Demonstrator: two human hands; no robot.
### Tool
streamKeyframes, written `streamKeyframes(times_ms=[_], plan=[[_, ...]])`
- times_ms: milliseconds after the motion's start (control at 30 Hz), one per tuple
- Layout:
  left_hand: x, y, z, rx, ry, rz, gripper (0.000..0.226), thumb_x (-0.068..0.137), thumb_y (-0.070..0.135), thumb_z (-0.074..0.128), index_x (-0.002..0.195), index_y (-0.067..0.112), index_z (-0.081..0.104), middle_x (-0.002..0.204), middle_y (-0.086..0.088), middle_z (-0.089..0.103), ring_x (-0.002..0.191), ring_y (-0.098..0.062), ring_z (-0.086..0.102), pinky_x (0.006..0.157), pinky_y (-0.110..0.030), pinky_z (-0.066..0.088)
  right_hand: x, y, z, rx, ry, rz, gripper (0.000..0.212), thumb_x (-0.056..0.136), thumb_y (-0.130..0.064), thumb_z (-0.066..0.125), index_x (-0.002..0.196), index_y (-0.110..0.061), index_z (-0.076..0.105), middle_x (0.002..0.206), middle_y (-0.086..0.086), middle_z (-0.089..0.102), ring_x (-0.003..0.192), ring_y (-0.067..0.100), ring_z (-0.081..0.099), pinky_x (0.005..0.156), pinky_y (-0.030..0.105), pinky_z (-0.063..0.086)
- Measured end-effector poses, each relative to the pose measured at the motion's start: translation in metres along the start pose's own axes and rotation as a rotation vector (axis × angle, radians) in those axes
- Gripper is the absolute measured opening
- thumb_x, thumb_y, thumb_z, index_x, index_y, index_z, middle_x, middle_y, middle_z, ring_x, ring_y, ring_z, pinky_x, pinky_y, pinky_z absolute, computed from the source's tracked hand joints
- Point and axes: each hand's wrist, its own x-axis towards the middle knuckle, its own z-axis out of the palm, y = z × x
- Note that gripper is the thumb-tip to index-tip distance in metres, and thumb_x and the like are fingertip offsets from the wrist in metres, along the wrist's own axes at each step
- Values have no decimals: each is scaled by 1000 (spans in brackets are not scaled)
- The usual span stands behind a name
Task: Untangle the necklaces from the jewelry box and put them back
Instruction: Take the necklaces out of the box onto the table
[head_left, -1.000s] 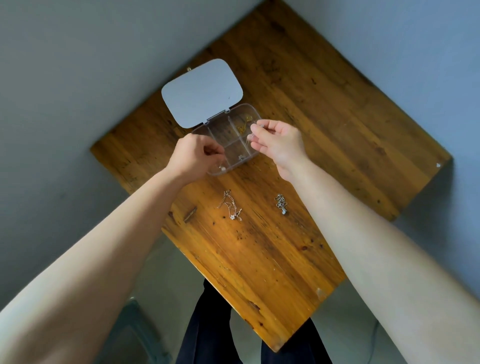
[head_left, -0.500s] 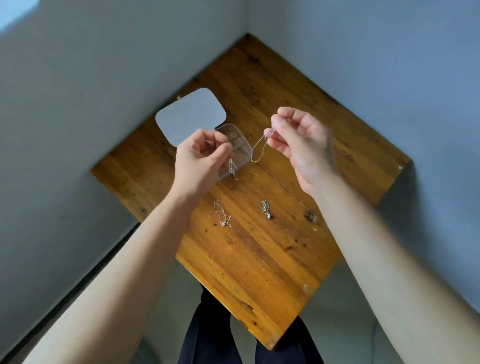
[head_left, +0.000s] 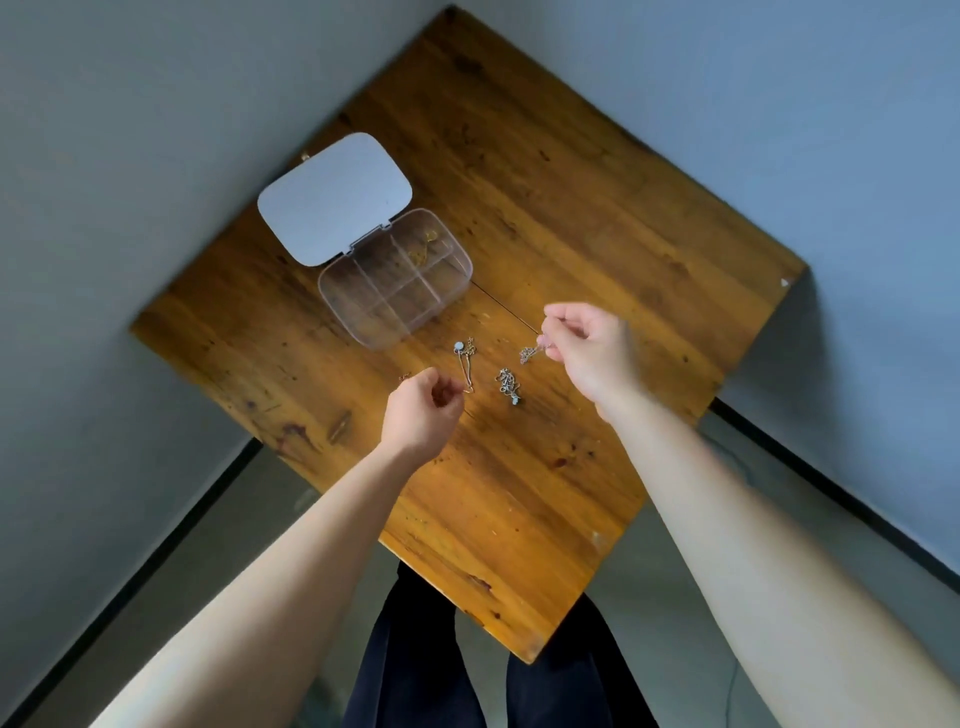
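A clear plastic jewelry box (head_left: 396, 291) with several compartments lies open on the wooden table (head_left: 545, 208), its grey lid (head_left: 335, 197) flat behind it. A gold piece (head_left: 423, 249) stays in a far compartment. My left hand (head_left: 423, 410) pinches one end of a thin necklace with a round pendant (head_left: 464, 361) that lies on the table. My right hand (head_left: 589, 353) pinches a small silver chain (head_left: 530, 353) just above the wood. Another bunched silver necklace (head_left: 508, 385) lies between my hands.
The table stands in a corner between two grey walls. Its near corner (head_left: 527, 657) points at my dark-trousered legs (head_left: 415, 665). A dark knot (head_left: 340, 426) marks the wood left of my left hand.
Both hands have come down from above the box to the table in front of it. The chain stretched between them is now apart, one piece in each hand.
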Motion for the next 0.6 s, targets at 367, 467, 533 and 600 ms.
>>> streamKeyframes(times_ms=[367,467,533,600], plan=[[14,-8,-33,425,203,288,35,89,15,66,122,7,63,128,-16,56,113,-33,56,83,-39,49,5,38,13,-423,-216,86,29,101,-21,58,129,-19,65,128,-1,68,114,14,63,92,22,43],[31,-4,-49,554,283,365,38,93,20,64,127,5,60,137,-23,51,130,-44,44,97,-57,45,9,34,18,-457,-240,51,29,101,-24,58,129,-21,65,127,-2,68,112,13,63,93,22,44],[46,-4,-56,616,255,313,42,99,32,53,135,9,53,151,-25,39,145,-44,27,107,-63,34,13,28,22,-487,-245,15,28,101,-26,58,129,-22,64,128,-3,67,112,12,62,91,21,43],[63,-10,-62,664,184,196,53,103,48,36,145,15,41,164,-21,17,153,-39,4,117,-61,16,20,18,28,-525,-247,-35,28,102,-26,57,129,-24,63,129,-5,65,112,12,61,90,22,43]])
